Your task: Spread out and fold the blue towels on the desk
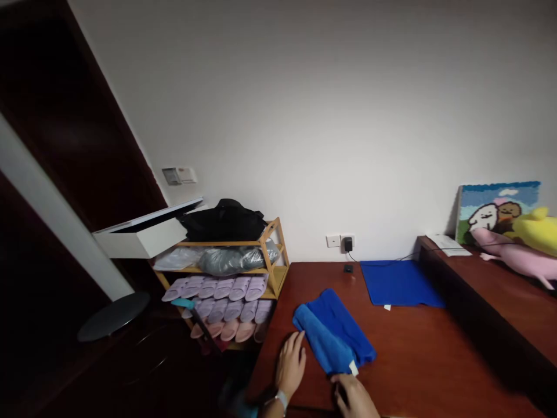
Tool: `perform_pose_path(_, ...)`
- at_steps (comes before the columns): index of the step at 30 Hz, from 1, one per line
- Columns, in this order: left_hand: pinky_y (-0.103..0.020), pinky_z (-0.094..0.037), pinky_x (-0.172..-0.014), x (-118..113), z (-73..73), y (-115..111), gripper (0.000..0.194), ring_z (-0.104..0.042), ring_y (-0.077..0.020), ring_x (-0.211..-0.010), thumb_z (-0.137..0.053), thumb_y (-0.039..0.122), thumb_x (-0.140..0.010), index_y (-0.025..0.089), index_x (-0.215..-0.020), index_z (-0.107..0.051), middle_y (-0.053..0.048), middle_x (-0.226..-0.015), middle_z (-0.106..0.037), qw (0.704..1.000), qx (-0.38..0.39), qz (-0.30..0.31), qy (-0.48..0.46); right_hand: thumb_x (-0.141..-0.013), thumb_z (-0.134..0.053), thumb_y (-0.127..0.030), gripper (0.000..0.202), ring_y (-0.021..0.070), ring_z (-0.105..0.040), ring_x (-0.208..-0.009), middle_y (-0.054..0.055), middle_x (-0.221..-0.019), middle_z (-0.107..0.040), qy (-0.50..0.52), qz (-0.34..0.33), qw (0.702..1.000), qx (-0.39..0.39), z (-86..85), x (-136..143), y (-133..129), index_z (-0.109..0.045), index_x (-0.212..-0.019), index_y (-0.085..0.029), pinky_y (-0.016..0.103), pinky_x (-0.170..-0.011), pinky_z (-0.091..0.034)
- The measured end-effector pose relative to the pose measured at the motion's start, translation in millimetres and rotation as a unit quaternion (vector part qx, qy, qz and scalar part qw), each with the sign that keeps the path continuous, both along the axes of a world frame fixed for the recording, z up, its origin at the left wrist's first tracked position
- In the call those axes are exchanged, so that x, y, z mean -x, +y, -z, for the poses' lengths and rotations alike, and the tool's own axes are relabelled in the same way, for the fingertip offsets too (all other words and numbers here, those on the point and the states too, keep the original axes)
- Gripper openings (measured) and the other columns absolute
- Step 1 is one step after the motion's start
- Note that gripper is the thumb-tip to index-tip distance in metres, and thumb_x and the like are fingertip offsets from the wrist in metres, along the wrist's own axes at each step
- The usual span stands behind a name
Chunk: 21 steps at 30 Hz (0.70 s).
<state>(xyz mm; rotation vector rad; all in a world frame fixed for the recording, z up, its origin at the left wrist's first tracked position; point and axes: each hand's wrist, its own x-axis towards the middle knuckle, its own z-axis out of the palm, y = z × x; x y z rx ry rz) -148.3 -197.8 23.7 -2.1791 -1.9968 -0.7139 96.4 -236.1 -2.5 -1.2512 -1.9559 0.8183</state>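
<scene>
A blue towel [335,331] lies on the reddish-brown table, part of it folded over so that a lighter blue side faces up. A white tag sticks out at its near end. My left hand [290,363] rests by the towel's left edge with its fingers stretched out, the fingertips at the cloth. At the near end, beside the tag, my right hand [354,396] is curled, thumb and fingers closed at the towel's edge. Its fingertips are partly hidden. Farther back, a second blue towel [400,283] is spread flat with a small white tag.
The wooden table [413,360] meets a raised dark ledge on the right, bearing plush toys [517,255] and a picture [500,203]. A plugged-in adapter [347,244] trails a thin cable. Left stands a slipper rack [274,261] with a black bag [221,220] and white box [143,238].
</scene>
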Motion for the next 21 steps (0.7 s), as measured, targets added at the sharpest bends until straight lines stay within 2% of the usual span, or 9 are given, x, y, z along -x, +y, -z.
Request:
perform_pose_path(2,-0.044,-0.043,-0.117,-29,-7.8,-11,0.056,-0.047,-0.023,-0.142,-0.041,0.024,-0.1,0.035,-0.155,-0.043,-0.002,-0.158,-0.048,0.996,0.013,0.081,0.017,-0.094,-0.042,-0.04,0.036,0.0274,-0.07,-0.103,0.007,-0.106,-0.076,0.033,-0.023,0.999,0.005,-22.5,-14,3,-0.075,-0.105,-0.031,0.041,-0.096,-0.054)
perform_pose_path(4,-0.048,-0.037,-0.121,-52,-14.3,-18,0.057,-0.039,-0.0243,-0.148,-0.042,0.03,-0.103,0.041,-0.158,-0.034,0.0,-0.165,-0.038,0.988,0.029,0.147,0.042,-0.097,-0.035,-0.04,0.041,0.0274,-0.066,-0.112,0.01,-0.115,-0.073,0.006,0.046,0.998,-0.033,-35.8,-28,13,-0.074,-0.107,-0.028,0.042,-0.104,-0.049)
perform_pose_path(6,-0.051,-0.036,-0.12,-66,-20.3,-19,0.055,-0.039,-0.026,-0.148,-0.043,0.037,-0.104,0.042,-0.158,-0.032,-0.001,-0.164,-0.04,0.983,0.045,0.171,0.058,-0.096,-0.039,-0.04,0.043,0.0299,-0.058,-0.128,0.011,-0.135,-0.065,-0.074,0.131,0.987,-0.058,-41.3,-39,29,-0.07,-0.122,-0.028,0.046,-0.112,-0.042)
perform_pose_path(8,-0.053,-0.039,-0.117,-71,-25.7,-17,0.054,-0.048,-0.0265,-0.14,-0.044,0.042,-0.104,0.042,-0.158,-0.034,-0.003,-0.156,-0.052,0.984,0.054,0.157,0.066,-0.093,-0.046,-0.042,0.049,0.0329,-0.049,-0.138,0.009,-0.151,-0.053,-0.168,0.162,0.972,-0.04,-41.4,-46,46,-0.062,-0.138,-0.033,0.052,-0.113,-0.04)
perform_pose_path(11,-0.054,-0.037,-0.118,-62,-29.2,-17,0.047,-0.061,-0.0233,-0.12,-0.048,0.045,-0.103,0.043,-0.15,-0.048,-0.002,-0.129,-0.068,0.989,0.053,0.124,0.067,-0.092,-0.05,-0.045,0.049,0.0357,-0.047,-0.14,0.005,-0.159,-0.046,-0.265,0.132,0.955,0.007,-35.9,-45,65,-0.06,-0.139,-0.039,0.057,-0.108,-0.042)
perform_pose_path(13,-0.052,-0.037,-0.119,-49,-26.0,-21,0.041,-0.062,-0.0229,-0.116,-0.053,0.044,-0.1,0.041,-0.14,-0.059,-0.002,-0.119,-0.069,0.991,0.042,0.112,0.067,-0.094,-0.047,-0.043,0.044,0.0337,-0.048,-0.139,0.006,-0.158,-0.047,-0.28,0.104,0.954,0.002,-30.9,-39,76,-0.065,-0.134,-0.036,0.053,-0.109,-0.041)
perform_pose_path(16,-0.05,-0.041,-0.116,-25,-14.4,-31,0.034,-0.053,-0.0278,-0.133,-0.056,0.029,-0.096,0.033,-0.127,-0.069,-0.005,-0.135,-0.064,0.994,0.009,0.075,0.073,-0.098,-0.04,-0.038,0.045,0.0285,-0.048,-0.139,0.008,-0.155,-0.05,-0.265,0.072,0.961,-0.023,-24.9,-26,97,-0.067,-0.133,-0.03,0.043,-0.112,-0.039)
perform_pose_path(19,-0.05,-0.038,-0.12,-7,-2.8,-36,0.039,-0.041,-0.0269,-0.145,-0.048,0.011,-0.091,0.028,-0.117,-0.071,0.0,-0.155,-0.05,0.995,0.002,0.062,0.073,-0.099,-0.035,-0.033,0.048,0.0261,-0.048,-0.139,0.008,-0.155,-0.05,-0.252,0.051,0.966,-0.028,-21.9,-14,130,-0.066,-0.136,-0.027,0.039,-0.114,-0.037)
perform_pose_path(21,-0.049,-0.038,-0.121,-1,2.7,-35,0.045,-0.04,-0.0254,-0.146,-0.047,0.01,-0.089,0.027,-0.126,-0.067,0.0,-0.159,-0.048,0.996,0.021,0.067,0.057,-0.1,-0.035,-0.034,0.048,0.0244,-0.047,-0.14,0.007,-0.156,-0.049,-0.242,0.022,0.97,-0.029,-20.9,-8,157,-0.065,-0.137,-0.027,0.038,-0.115,-0.036)
